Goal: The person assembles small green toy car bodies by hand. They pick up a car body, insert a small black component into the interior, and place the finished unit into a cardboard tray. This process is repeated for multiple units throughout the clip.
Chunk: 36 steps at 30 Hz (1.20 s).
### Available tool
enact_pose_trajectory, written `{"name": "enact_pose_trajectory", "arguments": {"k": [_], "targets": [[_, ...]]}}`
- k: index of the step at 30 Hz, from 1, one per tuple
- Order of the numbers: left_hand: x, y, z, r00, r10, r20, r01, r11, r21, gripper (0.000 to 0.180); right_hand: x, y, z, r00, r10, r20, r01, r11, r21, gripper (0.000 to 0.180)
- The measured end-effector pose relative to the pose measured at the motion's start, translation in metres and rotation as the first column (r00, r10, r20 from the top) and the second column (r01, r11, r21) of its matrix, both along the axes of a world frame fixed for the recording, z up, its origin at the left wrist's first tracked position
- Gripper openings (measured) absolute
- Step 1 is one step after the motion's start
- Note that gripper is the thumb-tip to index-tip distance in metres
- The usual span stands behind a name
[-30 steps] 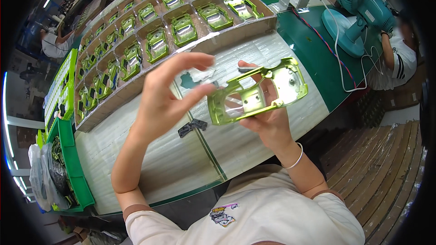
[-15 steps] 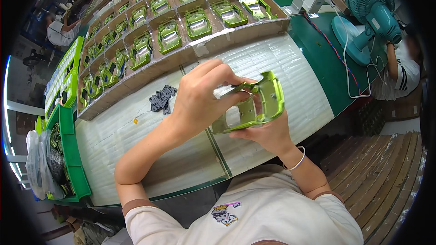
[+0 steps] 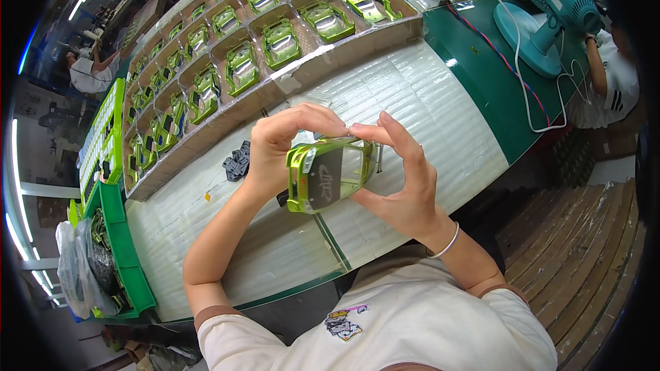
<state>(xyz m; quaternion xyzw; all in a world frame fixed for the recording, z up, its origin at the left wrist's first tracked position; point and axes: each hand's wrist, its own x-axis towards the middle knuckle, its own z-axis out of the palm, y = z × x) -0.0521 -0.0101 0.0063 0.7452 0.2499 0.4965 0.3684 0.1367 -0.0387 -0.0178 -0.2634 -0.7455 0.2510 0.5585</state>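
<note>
A green toy car body [image 3: 326,177], with a dark printed panel and clear window parts, is held up over the table between my two hands. My left hand [image 3: 273,143] is closed on it from the left, its fingers bent over the upper edge and partly hidden behind it. With the thumb at the lower edge and the index finger on the upper edge, my right hand [image 3: 411,189] grips the other end. Both hands' fingertips meet at the top edge. A small pile of dark grey plastic parts [image 3: 237,162] lies on the table beyond my left forearm.
A divided cardboard tray [image 3: 287,82] of similar green bodies spans the far side. At left stand a green bin [image 3: 139,282] with bagged parts and a light green rack [image 3: 103,134]. A teal fan [image 3: 528,41] and cables are at right. People sit at far left and right.
The toy car body has turned from showing its hollow inside to showing its dark panel, and shifted left. My right hand has moved from beneath it to its right end.
</note>
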Motion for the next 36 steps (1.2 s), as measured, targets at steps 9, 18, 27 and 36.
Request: {"name": "enact_pose_trajectory", "arguments": {"k": [9, 18, 27, 36], "targets": [[0.011, -0.011, -0.014, 0.93, -0.084, 0.357, 0.156, 0.972, -0.178, 0.019, 0.003, -0.001, 0.007, 0.991, -0.092, 0.097, 0.076, 0.984, 0.159, 0.089], [0.012, -0.01, -0.024, 0.962, -0.012, 0.274, 0.032, 0.997, -0.07, 0.024, -0.002, 0.002, 0.001, 0.998, 0.014, -0.058, -0.012, 1.0, 0.027, 0.096], [0.012, -0.015, 0.013, 0.937, 0.285, -0.201, -0.292, 0.956, -0.005, 0.02, -0.003, -0.003, 0.008, 0.982, 0.063, -0.176, -0.115, 0.947, -0.302, 0.091], [-0.032, -0.052, 0.024, 0.685, 0.153, -0.713, -0.201, 0.98, 0.018, 0.014, 0.007, 0.002, 0.017, 0.721, 0.198, -0.664, -0.623, 0.605, -0.496, 0.081]]}}
